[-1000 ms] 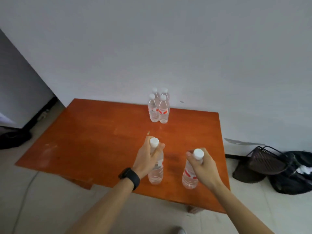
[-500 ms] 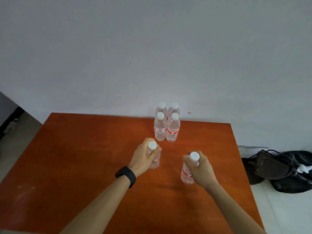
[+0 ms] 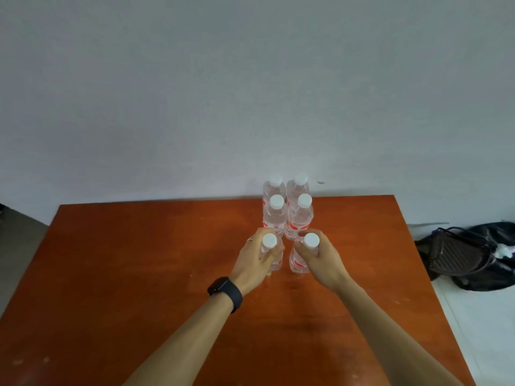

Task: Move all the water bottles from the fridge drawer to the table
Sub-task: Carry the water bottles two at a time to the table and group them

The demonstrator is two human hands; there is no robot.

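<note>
We curl our left hand (image 3: 252, 263) round 1 clear, white-capped water bottle (image 3: 269, 241), our right hand (image 3: 323, 260) round a second bottle (image 3: 311, 240), beside 4 standing bottles (image 3: 299, 218).

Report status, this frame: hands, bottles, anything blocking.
Left hand grips one clear plastic white-capped water bottle, right hand another. Both upright, directly in front of four standing bottles on orange-brown wooden table. No obstruction seen.
</note>
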